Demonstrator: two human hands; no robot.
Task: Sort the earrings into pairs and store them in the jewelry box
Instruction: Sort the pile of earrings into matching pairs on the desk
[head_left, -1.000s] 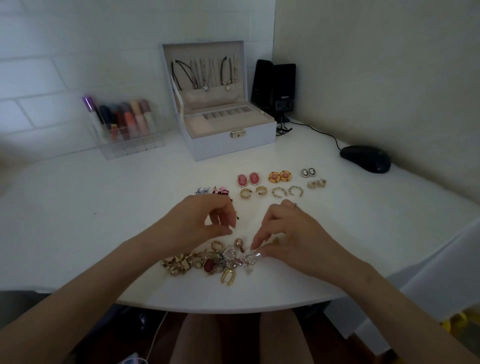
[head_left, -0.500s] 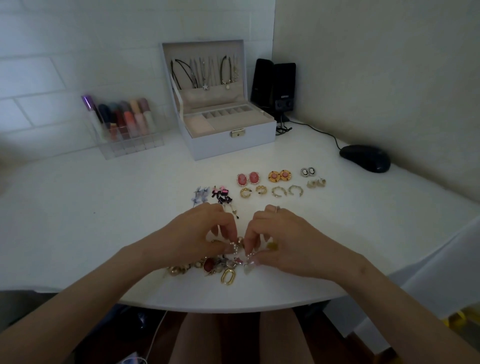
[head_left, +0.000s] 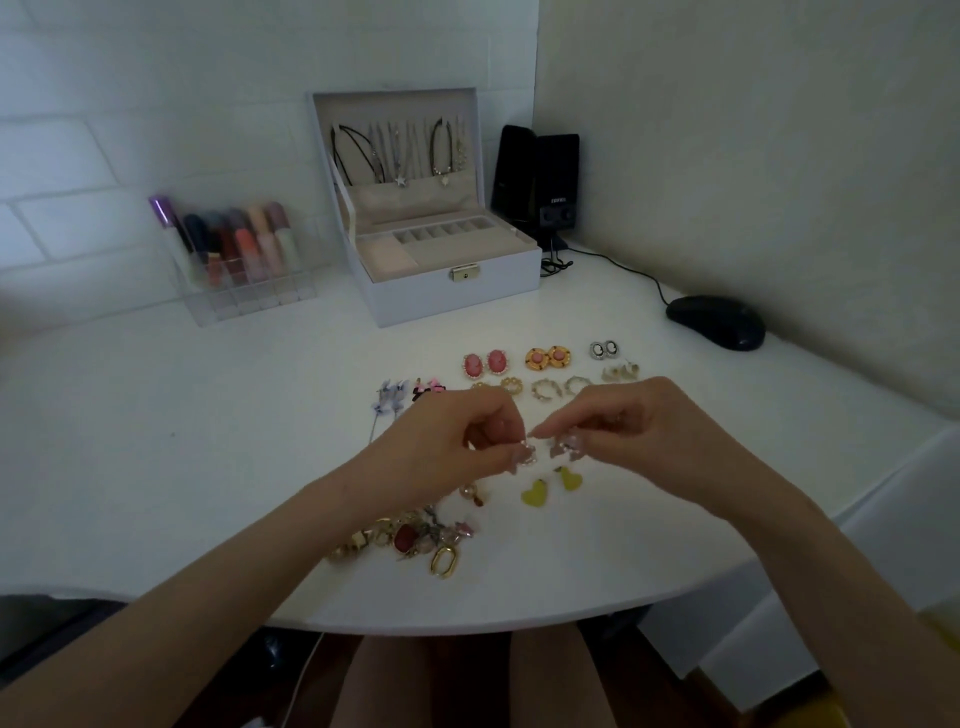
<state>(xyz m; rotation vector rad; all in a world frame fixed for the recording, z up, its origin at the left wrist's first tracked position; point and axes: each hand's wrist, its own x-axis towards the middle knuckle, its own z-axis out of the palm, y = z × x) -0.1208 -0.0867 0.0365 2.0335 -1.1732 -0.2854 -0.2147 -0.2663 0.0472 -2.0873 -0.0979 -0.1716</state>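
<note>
My left hand (head_left: 447, 441) pinches a small pearl-rimmed earring (head_left: 527, 454) above the table. Facing it, my right hand (head_left: 639, 436) pinches a matching pearl-rimmed earring (head_left: 563, 447). Two yellow heart earrings (head_left: 550, 486) lie just below them. A heap of unsorted earrings (head_left: 410, 538) sits near the front edge. Paired earrings lie in rows farther back: pink ovals (head_left: 484, 362), orange rounds (head_left: 548, 357), small cameos (head_left: 604, 349) and gold hoops (head_left: 561, 387). The grey jewelry box (head_left: 447, 280) stands open at the back.
A clear organizer with lipsticks (head_left: 244, 260) stands left of the box. Black speakers (head_left: 540, 182) are right of it, and a black mouse (head_left: 716, 322) with its cable lies at the far right. The white table's curved front edge (head_left: 467, 621) is near my knees.
Both hands have risen from the heap and moved back, each lifting one pearl-rimmed earring. The two yellow hearts now show on the table.
</note>
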